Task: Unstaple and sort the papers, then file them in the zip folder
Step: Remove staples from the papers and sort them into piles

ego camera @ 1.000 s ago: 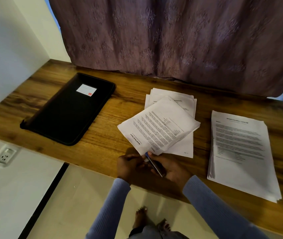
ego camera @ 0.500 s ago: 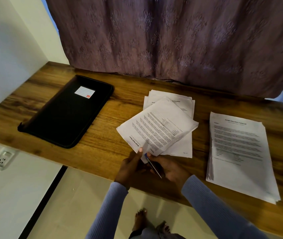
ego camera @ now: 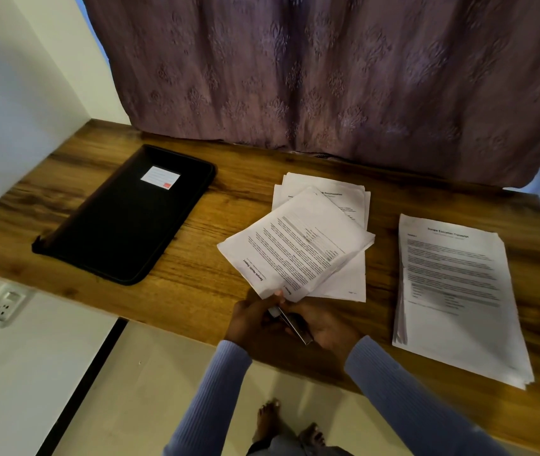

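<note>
Not much has shifted since a moment ago: the left thumb has come up onto the near corner of the stapled sheets, where a second back it sat lower under the edge, and the tool tip is still right at that corner.

Closest in, two bare feet (ego camera: 290, 426) show on the pale floor under the worktop (ego camera: 196, 284) edge, with blue ribbed sleeves (ego camera: 403, 399) reaching up from them. The left hand (ego camera: 250, 319) pinches the corner of the stapled report (ego camera: 295, 245), thumb on top, fingers curled beneath. The right hand (ego camera: 323, 327) is wrapped around a slim dark metal tool (ego camera: 291, 322), looks like a staple remover, though it's too blurry to be sure; its tip is touching that same paper corner.

The report is tilted and lifted off the surface, title running sideways along its near edge, a bit curled. It hangs over a loose pile of sheets (ego camera: 337, 199) lying flat mid-worktop. To the right, well apart, is a thicker stack of printed pages (ego camera: 453, 291), edges slightly fanned.

Over on the left lies the black zip folder (ego camera: 124, 218), closed and flat, with a small white label (ego camera: 160, 177) near its far end. Behind everything hangs a purple patterned curtain (ego camera: 328, 77). A wall socket (ego camera: 4, 306) sits below the worktop at left.
</note>
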`<state>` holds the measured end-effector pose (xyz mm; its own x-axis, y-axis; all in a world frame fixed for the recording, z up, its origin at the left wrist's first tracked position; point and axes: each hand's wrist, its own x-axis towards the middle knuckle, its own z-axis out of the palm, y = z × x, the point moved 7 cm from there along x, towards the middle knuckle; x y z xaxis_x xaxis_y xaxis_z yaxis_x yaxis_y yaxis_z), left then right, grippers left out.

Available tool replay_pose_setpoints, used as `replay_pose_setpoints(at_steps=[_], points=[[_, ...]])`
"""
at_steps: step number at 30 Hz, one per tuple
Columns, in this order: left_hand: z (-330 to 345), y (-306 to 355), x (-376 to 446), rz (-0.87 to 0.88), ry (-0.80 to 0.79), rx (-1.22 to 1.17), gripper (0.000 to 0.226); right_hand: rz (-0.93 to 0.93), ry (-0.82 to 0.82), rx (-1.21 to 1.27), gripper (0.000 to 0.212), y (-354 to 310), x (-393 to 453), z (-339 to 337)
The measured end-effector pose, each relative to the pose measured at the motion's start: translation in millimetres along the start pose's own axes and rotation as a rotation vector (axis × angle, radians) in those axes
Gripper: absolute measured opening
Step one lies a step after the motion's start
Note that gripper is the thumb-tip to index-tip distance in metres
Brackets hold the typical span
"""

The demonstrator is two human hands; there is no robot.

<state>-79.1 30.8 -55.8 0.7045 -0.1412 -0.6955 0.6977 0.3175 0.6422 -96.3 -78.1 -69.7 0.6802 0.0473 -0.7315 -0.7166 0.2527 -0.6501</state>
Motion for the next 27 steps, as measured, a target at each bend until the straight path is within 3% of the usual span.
replay_pose_setpoints(at_steps=[13, 21, 27], points=[[0.4, 4.2, -2.7, 0.029, 0.001, 0.045, 0.041, 0.023, 0.015, 0.02, 0.018, 0.9, 2.6, -0.7], [-1.0, 5.5, -2.6, 0.037, 0.008, 0.092, 0.033, -0.011, 0.004, 0.055, 0.033, 0.5, 3.7, -0.2], [-4.6, 2.8, 4.4, 0.005, -0.018, 0.147, 0.023, -0.07, -0.038, 0.052, 0.023, -1.4, 4.5, -1.6]])
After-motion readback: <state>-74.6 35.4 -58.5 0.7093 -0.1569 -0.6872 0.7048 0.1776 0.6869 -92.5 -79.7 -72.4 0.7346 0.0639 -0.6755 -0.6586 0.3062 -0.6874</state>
